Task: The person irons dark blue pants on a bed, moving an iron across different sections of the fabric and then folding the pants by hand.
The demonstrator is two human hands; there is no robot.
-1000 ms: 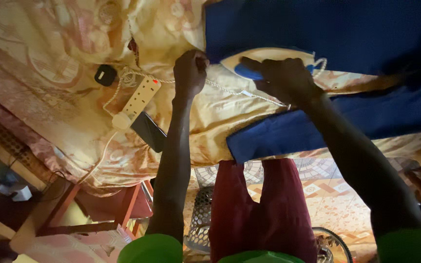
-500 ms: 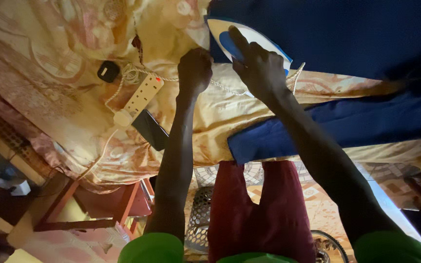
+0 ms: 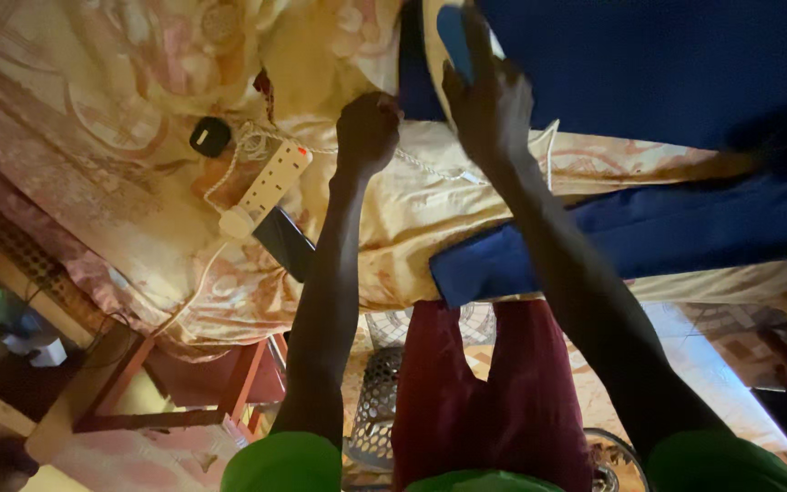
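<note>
A dark blue garment (image 3: 667, 82) lies spread over a yellow and pink patterned sheet (image 3: 138, 137). My right hand (image 3: 489, 109) grips the blue handle of a white electric iron (image 3: 453, 36), which stands on the garment's left edge near the top of the view. My left hand (image 3: 368, 132) is closed in a fist on the garment's corner, pinning it beside the iron. The iron's braided cord (image 3: 430, 169) runs under both wrists.
A white power strip (image 3: 270, 182) with a red switch lies on the sheet to the left, with a black plug (image 3: 209, 137) and a dark phone (image 3: 286, 244) near it. Below the surface's edge are a perforated basket (image 3: 375, 401), red wooden frames and a tiled floor.
My right hand has pushed the iron up and leftward along the blue garment, away from me. My left hand has stayed on the garment's corner.
</note>
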